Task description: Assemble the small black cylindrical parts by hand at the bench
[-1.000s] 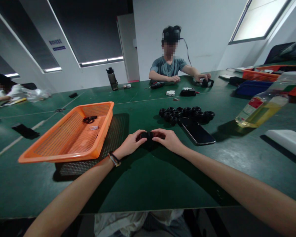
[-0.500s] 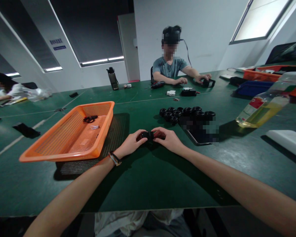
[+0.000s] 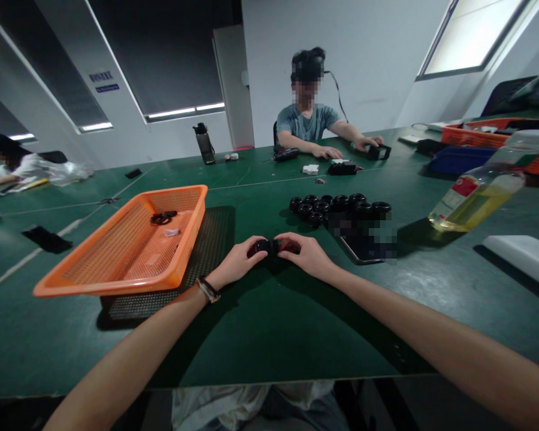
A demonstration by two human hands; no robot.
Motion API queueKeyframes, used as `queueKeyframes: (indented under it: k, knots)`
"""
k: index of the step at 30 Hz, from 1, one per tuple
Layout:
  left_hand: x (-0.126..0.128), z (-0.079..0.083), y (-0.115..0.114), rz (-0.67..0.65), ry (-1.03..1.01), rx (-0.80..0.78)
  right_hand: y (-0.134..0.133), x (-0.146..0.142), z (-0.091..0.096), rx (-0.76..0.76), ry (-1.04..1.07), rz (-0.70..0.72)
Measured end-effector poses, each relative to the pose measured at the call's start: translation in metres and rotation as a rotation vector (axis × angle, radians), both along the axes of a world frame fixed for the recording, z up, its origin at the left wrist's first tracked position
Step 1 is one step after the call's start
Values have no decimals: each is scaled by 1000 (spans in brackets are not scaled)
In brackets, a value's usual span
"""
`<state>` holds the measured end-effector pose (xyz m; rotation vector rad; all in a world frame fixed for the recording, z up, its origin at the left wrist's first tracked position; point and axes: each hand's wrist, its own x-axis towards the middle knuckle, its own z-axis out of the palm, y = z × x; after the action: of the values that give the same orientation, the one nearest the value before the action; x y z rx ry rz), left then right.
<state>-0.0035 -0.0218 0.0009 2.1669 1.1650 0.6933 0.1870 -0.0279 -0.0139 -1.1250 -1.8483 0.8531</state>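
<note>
Left hand (image 3: 238, 259) and right hand (image 3: 308, 256) pinch a small black rounded part (image 3: 263, 246) from opposite sides, probably for steadiness; glossy black ring-shaped pieces (image 3: 341, 203) cluster farther right.

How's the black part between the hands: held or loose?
Held: the left hand and right hand pinch the black part at opposite ends. Finer detail: too dark.
</note>
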Motion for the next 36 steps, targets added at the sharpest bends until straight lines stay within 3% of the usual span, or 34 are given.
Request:
queueKeyframes:
  k: [30,36]
  knots:
    - [-1,-2,1,3,-1,-12,-3,-1,3,7,-56,-12]
    - [-1,-3,2,-5,1,-2,-4,0,4,101,-102,-52]
